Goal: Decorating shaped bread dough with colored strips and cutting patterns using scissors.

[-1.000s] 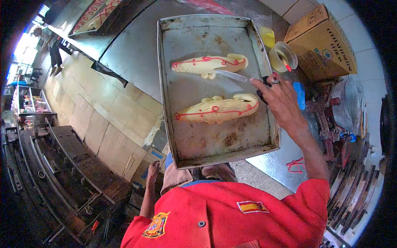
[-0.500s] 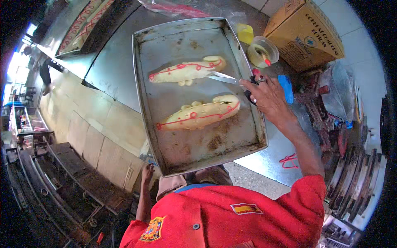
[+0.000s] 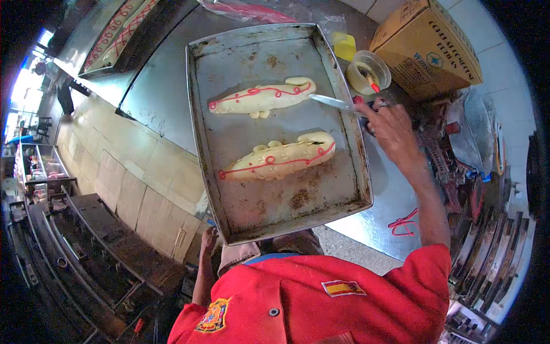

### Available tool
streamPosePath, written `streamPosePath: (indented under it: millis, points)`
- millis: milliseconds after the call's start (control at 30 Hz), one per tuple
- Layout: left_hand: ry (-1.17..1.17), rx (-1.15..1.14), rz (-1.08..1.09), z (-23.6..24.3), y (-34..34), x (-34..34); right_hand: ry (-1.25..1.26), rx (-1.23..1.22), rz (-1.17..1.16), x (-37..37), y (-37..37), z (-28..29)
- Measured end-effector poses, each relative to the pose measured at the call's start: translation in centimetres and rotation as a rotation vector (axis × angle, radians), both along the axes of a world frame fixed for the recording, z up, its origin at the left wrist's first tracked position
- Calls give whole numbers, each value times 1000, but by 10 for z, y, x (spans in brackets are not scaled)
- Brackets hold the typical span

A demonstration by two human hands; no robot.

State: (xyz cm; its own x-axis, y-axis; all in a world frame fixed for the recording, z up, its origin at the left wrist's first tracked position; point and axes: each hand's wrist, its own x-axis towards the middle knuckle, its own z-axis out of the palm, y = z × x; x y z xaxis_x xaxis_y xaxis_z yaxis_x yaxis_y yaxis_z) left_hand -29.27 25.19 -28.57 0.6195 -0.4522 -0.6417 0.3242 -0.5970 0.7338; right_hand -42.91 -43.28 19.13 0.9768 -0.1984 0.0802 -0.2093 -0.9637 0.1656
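Two pale, lizard-shaped pieces of dough, the far one [image 3: 260,100] and the near one [image 3: 275,161], lie on a worn metal baking tray [image 3: 252,209]. Red piped lines and loops run along both, and each has a curled tail at its right end. My right hand [image 3: 392,129] is closed on a pair of scissors [image 3: 332,102] at the tray's right rim. The blades point left over the tray, close to the far dough's tail. Low at the tray's near left corner, my left hand [image 3: 208,238] looks closed beside something small and blue, its fingers hardly visible.
Past the right rim stand a plastic tub [image 3: 368,73] with a red-tipped tool, a yellow container [image 3: 344,47] and a cardboard box [image 3: 424,43]. Another tray of decorated dough [image 3: 120,37] sits at the far left. Dark racks [image 3: 109,241] fill the lower left.
My right hand and the scissors have drawn back right, away from between the dough pieces. The blades, spread before, now look together. The dough pieces lie as before.
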Motion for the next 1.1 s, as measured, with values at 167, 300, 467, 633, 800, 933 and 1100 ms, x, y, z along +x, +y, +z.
streamPosePath:
  millis: [167, 300, 467, 633, 800, 933, 1100]
  points:
    - [88, 85, 5, 53, -41, 15, -36, -9, -9, -5, -7, 27]
    - [83, -163, 113, 54, -29, 7, 98, 199, 58, 34, -25, 58]
    - [121, 209, -63, 72, -66, 29, 353, 651, -20, 110, -25, 121]
    - [75, 117, -23, -2, -7, 42, 603, 780, 38, 229, -6, 139]
    - [-44, 79, -148, -12, 9, 94, 908, 861, 23, 305, 6, 125]
    - [-89, 137, -254, -21, 29, 137, 1137, 634, -131, 350, 33, 119]
    - [84, 126, -178, 3, -21, 191, 1139, 665, -215, 345, 32, 107]
